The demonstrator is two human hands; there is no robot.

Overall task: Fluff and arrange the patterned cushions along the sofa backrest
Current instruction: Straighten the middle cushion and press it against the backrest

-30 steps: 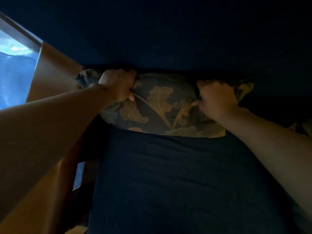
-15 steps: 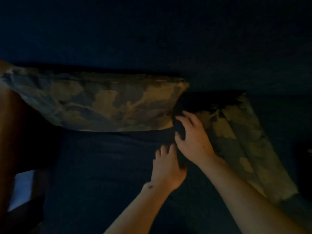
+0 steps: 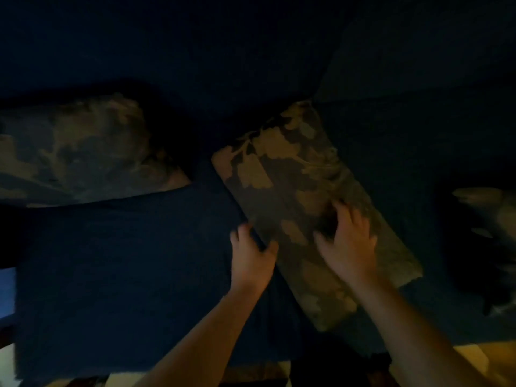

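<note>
The middle cushion (image 3: pixel 290 196) lies flat and slanted on the dark sofa seat (image 3: pixel 125 275). Left hand (image 3: pixel 251 261) grips its edge, right hand (image 3: pixel 347 244) presses open on top. Other cushions: one (image 3: pixel 78 152) left against the backrest (image 3: pixel 223 51), another (image 3: pixel 491 219) far right, blurred

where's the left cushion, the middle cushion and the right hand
left cushion (image 3: pixel 81 152): head view, middle of its patterned face.
middle cushion (image 3: pixel 282 174): head view, upper patterned face, clear of the hands.
right hand (image 3: pixel 349 241): head view, back of the hand, lying on the middle cushion.
</note>
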